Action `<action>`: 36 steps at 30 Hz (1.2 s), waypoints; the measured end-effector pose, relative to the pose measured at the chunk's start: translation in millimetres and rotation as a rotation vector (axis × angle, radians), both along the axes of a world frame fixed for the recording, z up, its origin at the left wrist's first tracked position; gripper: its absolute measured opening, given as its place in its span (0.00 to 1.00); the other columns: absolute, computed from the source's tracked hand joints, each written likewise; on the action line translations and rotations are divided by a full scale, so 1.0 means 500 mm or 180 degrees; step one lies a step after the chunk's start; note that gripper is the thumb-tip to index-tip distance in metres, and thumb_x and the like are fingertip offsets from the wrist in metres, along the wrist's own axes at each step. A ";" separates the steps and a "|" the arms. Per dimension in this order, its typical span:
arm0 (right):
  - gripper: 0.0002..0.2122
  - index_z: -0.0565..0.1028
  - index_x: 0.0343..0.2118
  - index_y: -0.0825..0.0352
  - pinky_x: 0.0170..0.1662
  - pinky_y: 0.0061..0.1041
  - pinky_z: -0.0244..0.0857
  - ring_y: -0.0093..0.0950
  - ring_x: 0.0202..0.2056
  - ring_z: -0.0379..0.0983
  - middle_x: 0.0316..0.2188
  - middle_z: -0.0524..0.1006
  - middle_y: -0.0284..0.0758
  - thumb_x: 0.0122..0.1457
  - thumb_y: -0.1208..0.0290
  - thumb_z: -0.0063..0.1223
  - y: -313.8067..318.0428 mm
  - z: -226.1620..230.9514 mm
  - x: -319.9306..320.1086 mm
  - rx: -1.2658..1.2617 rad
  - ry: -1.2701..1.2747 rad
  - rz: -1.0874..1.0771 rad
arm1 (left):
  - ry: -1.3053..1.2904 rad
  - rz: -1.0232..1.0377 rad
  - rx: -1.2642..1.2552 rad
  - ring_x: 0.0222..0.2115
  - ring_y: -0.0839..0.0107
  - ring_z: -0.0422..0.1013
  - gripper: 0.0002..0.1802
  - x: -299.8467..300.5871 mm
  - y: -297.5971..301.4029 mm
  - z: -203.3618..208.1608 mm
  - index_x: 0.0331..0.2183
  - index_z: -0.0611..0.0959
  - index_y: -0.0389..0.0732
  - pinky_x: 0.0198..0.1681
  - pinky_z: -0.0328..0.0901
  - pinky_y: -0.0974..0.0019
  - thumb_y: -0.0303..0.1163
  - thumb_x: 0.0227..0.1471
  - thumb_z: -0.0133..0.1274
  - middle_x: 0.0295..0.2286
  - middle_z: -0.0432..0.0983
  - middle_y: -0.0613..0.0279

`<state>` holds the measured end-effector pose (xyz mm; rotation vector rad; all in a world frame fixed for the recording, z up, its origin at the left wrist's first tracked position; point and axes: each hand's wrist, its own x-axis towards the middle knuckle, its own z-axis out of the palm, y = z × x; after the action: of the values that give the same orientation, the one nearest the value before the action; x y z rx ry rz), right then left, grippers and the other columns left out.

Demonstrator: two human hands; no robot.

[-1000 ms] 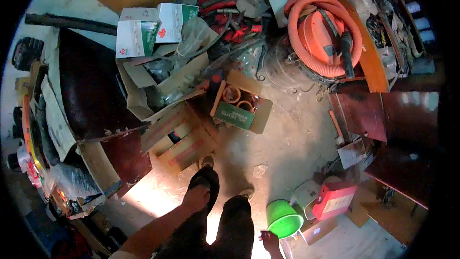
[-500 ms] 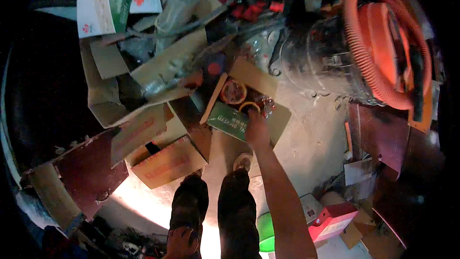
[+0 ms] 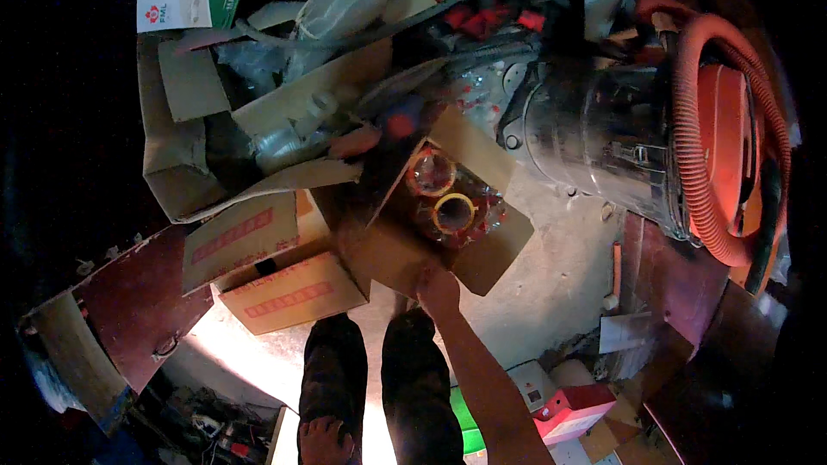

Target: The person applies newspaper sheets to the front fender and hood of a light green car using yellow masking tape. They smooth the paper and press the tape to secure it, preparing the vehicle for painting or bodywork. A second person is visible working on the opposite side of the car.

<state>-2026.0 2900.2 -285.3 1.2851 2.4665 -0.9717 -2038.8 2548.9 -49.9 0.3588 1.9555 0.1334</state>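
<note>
Your carton [image 3: 495, 254] stands open on the floor [image 3: 556, 245], right of the tan box [image 3: 289, 300]; two ring-shaped rolls [image 3: 429, 174] sit inside, neither lifted out. Your right hand [image 3: 437, 288] has its fingers closed on the near flap [image 3: 396, 264]; your left hand [image 3: 326, 441] lies loosely spread on your thigh [image 3: 332, 370], holding nothing visible. Half a second ago, your right hand reached inside and the flap's green face showed; now its brown side does.

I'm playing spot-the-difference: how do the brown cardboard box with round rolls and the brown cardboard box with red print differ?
The roll box shows round rolls inside; the red-print box shows none. The right hand touches the roll box's flap; no hand touches the red-print box. Both are open brown cardboard.
</note>
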 end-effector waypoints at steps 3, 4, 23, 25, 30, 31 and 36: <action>0.15 0.73 0.45 0.67 0.40 0.48 0.70 0.51 0.33 0.74 0.30 0.77 0.49 0.59 0.65 0.51 0.022 -0.035 -0.042 0.0388 -0.0139 -0.0433 | -0.0019 0.0045 -0.0049 0.48 0.44 0.69 0.29 -0.004 -0.007 -0.001 0.50 0.78 0.37 0.51 0.65 0.42 0.45 0.51 0.57 0.47 0.72 0.42; 0.15 0.73 0.46 0.67 0.41 0.47 0.70 0.51 0.35 0.74 0.30 0.77 0.48 0.58 0.66 0.52 0.038 -0.043 -0.060 0.0678 -0.0066 -0.0483 | -0.0035 0.0067 -0.0056 0.48 0.44 0.69 0.29 -0.006 -0.010 -0.002 0.50 0.78 0.37 0.51 0.65 0.42 0.45 0.51 0.57 0.47 0.73 0.42; 0.16 0.83 0.35 0.61 0.38 0.43 0.73 0.46 0.34 0.79 0.31 0.82 0.43 0.56 0.52 0.58 0.152 -0.221 -0.098 0.0518 -0.0570 -0.0974 | -0.0167 0.0226 -0.0191 0.48 0.44 0.69 0.29 -0.033 -0.061 -0.028 0.51 0.77 0.37 0.51 0.65 0.44 0.43 0.51 0.57 0.47 0.73 0.42; 0.14 0.83 0.36 0.60 0.39 0.44 0.73 0.45 0.34 0.80 0.32 0.82 0.43 0.56 0.55 0.58 0.156 -0.172 -0.132 0.0331 -0.0664 -0.0963 | -0.0156 0.0248 -0.0222 0.48 0.45 0.69 0.29 -0.031 -0.063 -0.029 0.51 0.77 0.37 0.51 0.65 0.44 0.43 0.51 0.57 0.47 0.73 0.42; 0.13 0.82 0.38 0.61 0.40 0.44 0.73 0.44 0.36 0.80 0.33 0.82 0.43 0.56 0.59 0.58 0.165 -0.197 -0.108 0.0288 -0.0618 -0.0809 | -0.0161 0.0220 -0.0204 0.48 0.45 0.69 0.29 -0.031 -0.066 -0.037 0.52 0.77 0.37 0.52 0.65 0.44 0.42 0.51 0.57 0.47 0.73 0.42; 0.13 0.82 0.38 0.61 0.40 0.44 0.73 0.45 0.36 0.80 0.33 0.82 0.44 0.56 0.60 0.58 0.164 -0.203 -0.104 0.0301 -0.0671 -0.0858 | -0.0169 0.0208 -0.0202 0.48 0.45 0.69 0.29 -0.029 -0.064 -0.038 0.52 0.77 0.37 0.52 0.65 0.44 0.42 0.51 0.57 0.47 0.73 0.42; 0.16 0.79 0.39 0.64 0.39 0.44 0.73 0.47 0.36 0.79 0.33 0.81 0.45 0.53 0.59 0.62 0.176 -0.188 -0.104 0.0205 -0.0355 -0.0677 | -0.0175 0.0211 -0.0195 0.48 0.45 0.69 0.29 -0.020 -0.059 -0.041 0.52 0.76 0.37 0.52 0.65 0.45 0.42 0.51 0.58 0.46 0.73 0.42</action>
<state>-2077.8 2988.2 -379.2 1.6032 2.3304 -0.8458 -2048.9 2519.3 -70.3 0.2479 1.9134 0.1247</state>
